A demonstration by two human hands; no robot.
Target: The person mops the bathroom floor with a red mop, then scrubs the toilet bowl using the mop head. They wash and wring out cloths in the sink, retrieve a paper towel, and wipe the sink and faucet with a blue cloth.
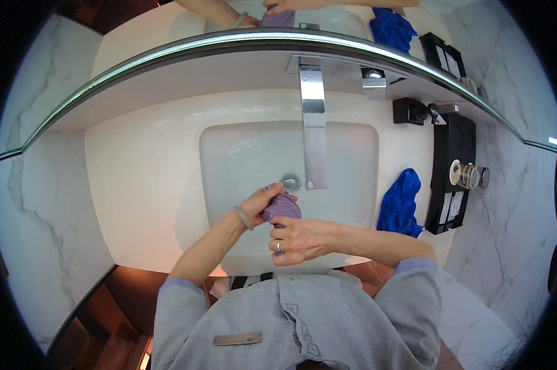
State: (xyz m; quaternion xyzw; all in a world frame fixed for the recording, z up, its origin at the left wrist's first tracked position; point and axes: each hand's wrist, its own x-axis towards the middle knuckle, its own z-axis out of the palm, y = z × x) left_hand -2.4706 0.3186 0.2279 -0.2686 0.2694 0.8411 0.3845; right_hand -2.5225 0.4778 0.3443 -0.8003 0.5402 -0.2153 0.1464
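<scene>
- While I monitor from afar, faucet [313, 123] taken as reference: purple cloth [284, 208] is held over the basin [253, 151], left of the spout end and nearer the wearer.
- Grip: left hand [258, 202] closed round the cloth; right hand [301, 239] pinching its near edge, fingertips partly hidden from me.
- Risk, my judgement: wet, slick fabric or a loosened pinch could drop it over the drain [292, 182], just left of the spout; a wide elbow swing could knock the blue cloth [402, 203], right of the faucet.
- Writing: badge [238, 338] on the grey shirt [241, 308], well nearward of the faucet; I can make out no wording.
</scene>
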